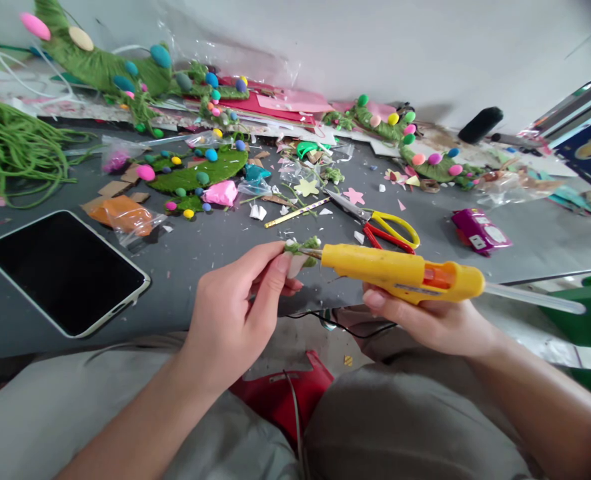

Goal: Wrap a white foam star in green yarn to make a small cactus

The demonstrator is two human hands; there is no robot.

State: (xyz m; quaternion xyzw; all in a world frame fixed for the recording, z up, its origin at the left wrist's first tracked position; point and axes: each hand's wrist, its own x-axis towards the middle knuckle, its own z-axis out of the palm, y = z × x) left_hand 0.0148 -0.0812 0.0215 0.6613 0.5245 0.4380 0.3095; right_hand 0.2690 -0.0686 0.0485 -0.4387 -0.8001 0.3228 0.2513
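Observation:
My left hand pinches a small green fuzzy craft piece between thumb and fingers, just above the grey table's front edge. My right hand grips a yellow hot glue gun from below, with a clear glue stick poking out of its back to the right. The gun's metal nozzle touches the green piece. A black cord runs from under the gun toward my lap.
A tablet with a dark screen lies at the left on the grey table. Yellow-and-red scissors, green cord, pompom-covered green decorations, plastic bags, a purple packet and paper scraps litter the surface. A red object rests between my knees.

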